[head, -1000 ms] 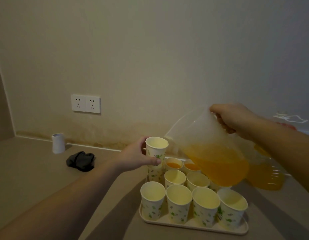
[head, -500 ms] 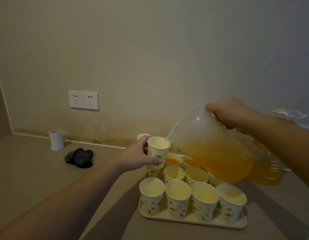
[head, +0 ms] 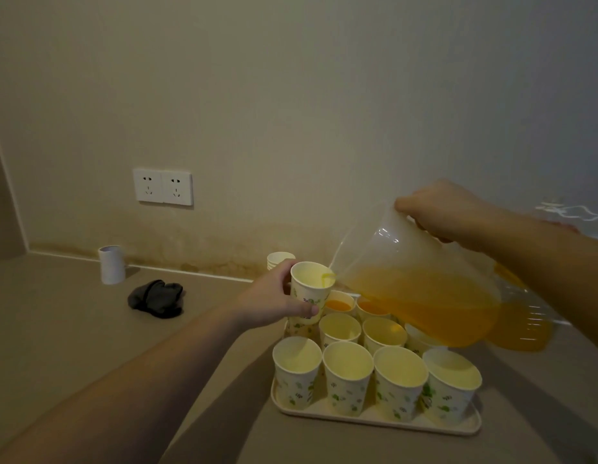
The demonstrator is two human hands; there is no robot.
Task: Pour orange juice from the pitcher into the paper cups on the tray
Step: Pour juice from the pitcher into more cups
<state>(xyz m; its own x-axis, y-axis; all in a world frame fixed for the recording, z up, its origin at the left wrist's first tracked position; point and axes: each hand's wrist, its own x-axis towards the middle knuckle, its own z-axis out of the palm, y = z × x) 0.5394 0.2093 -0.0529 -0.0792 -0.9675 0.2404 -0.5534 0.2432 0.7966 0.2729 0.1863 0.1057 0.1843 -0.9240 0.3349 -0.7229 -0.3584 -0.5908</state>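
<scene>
My left hand (head: 274,301) holds a leaf-printed paper cup (head: 311,289) lifted above the back left of the tray (head: 378,423). My right hand (head: 438,209) grips the handle of a clear pitcher (head: 408,279), tilted left, with its spout at the cup's rim. A thin stream of orange juice (head: 327,277) runs into the cup. Several paper cups stand on the cream tray: the front row (head: 348,376) looks empty, and two at the back (head: 339,304) hold juice.
A large clear bottle of juice (head: 522,323) stands behind the pitcher at the right. A stack of spare cups (head: 279,259) sits by the wall. A dark cloth (head: 157,298) and a white roll (head: 112,264) lie at the left, below a double wall socket (head: 163,186).
The pitcher has tipped further left and juice now streams into the held cup. My left hand has kept the cup raised under the spout.
</scene>
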